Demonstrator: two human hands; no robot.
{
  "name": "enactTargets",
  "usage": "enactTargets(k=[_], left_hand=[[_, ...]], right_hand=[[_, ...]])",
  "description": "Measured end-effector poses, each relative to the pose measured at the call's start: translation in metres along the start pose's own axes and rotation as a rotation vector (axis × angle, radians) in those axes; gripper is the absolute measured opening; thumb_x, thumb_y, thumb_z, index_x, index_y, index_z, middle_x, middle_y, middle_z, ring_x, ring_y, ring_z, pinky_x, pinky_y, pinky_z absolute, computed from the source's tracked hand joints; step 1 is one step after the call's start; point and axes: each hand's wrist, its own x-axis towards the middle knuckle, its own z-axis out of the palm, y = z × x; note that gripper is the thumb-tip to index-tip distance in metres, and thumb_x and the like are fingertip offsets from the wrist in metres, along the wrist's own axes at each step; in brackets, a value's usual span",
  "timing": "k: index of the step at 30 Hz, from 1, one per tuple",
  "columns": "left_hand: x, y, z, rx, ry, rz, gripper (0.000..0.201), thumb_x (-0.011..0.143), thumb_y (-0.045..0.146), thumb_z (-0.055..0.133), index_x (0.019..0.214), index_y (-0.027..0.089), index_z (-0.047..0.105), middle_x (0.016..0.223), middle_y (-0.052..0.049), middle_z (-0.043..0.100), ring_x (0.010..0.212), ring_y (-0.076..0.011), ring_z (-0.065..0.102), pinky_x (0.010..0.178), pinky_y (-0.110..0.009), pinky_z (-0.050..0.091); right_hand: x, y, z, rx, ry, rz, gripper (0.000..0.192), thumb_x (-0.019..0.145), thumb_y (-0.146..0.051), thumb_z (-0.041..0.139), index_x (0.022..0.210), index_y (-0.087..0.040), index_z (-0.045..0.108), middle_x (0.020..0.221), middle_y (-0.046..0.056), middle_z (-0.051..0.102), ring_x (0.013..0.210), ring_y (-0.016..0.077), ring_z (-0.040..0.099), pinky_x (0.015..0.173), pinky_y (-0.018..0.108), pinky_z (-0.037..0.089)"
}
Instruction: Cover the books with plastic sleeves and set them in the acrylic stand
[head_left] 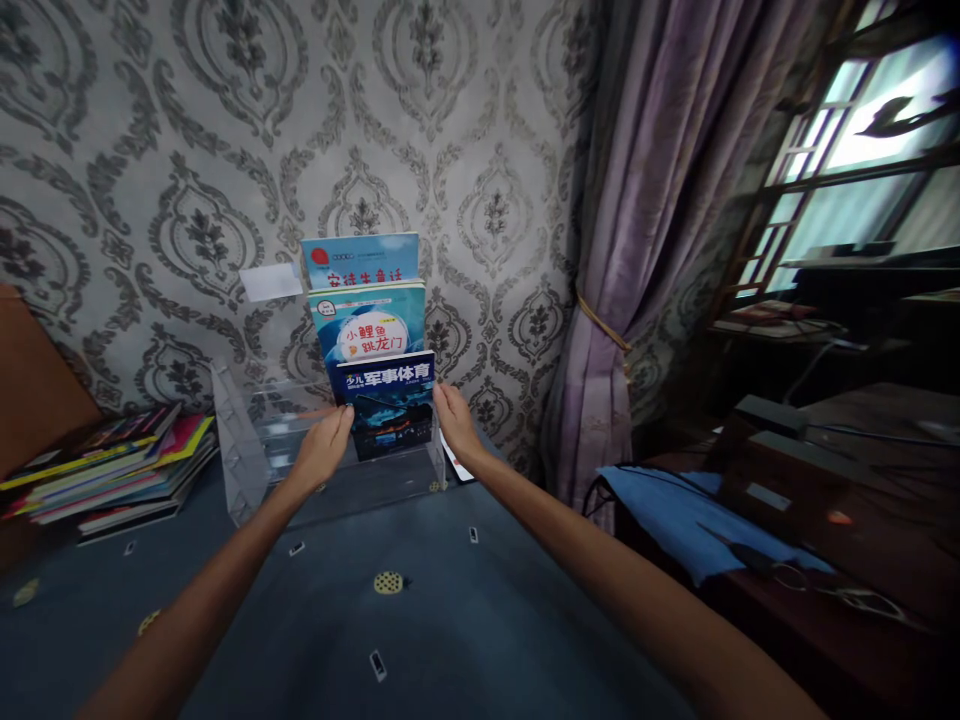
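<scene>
A clear acrylic tiered rack (247, 450) stands against the patterned wall on a dark blue cloth. Three books stand in its right half, stepped upward: a dark blue book (386, 400) in front, a light blue one (367, 325) behind it, and another blue one (360, 260) at the back. My left hand (324, 445) grips the left edge of the front dark book. My right hand (455, 420) holds its right edge. The book stands upright in the front tier.
A stack of colourful books (112, 465) lies at the left on the cloth. A purple curtain (637, 250) hangs to the right. Dark wooden furniture with a blue cloth (675, 510) and cables sits at the right, below a window.
</scene>
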Motion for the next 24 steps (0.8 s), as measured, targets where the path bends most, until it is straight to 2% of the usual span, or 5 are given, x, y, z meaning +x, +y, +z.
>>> enactTargets(k=[3,14,24], left_hand=[[-0.0017,-0.0003,0.0003,-0.008,0.008,0.008,0.051,0.099,0.058,0.017,0.081,0.024,0.05,0.088,-0.009,0.069,0.088,-0.0274,0.065,0.079,-0.038,0.048],[-0.005,-0.004,0.0015,0.037,0.012,0.016,0.04,0.102,0.05,0.026,0.085,0.025,0.053,0.083,-0.007,0.068,0.09,-0.0274,0.068,0.08,-0.037,0.049],[-0.0086,-0.0043,0.0004,0.088,-0.006,0.021,0.034,0.102,0.047,0.028,0.093,0.025,0.053,0.087,-0.007,0.068,0.092,-0.0281,0.068,0.08,-0.037,0.047]], right_hand=[[-0.0028,0.0013,-0.0001,-0.005,0.0,0.006,0.043,0.098,-0.057,0.039,0.08,-0.024,0.058,0.087,0.005,0.062,0.088,0.0223,0.054,0.087,0.036,0.045],[-0.0062,0.0017,-0.0005,-0.013,-0.001,0.014,0.043,0.098,-0.056,0.041,0.091,-0.022,0.066,0.096,0.007,0.067,0.095,0.0241,0.058,0.091,0.038,0.047],[-0.0096,-0.0021,-0.0055,-0.041,-0.009,0.004,0.044,0.098,-0.057,0.039,0.08,-0.023,0.061,0.085,0.006,0.064,0.088,0.0239,0.057,0.085,0.038,0.046]])
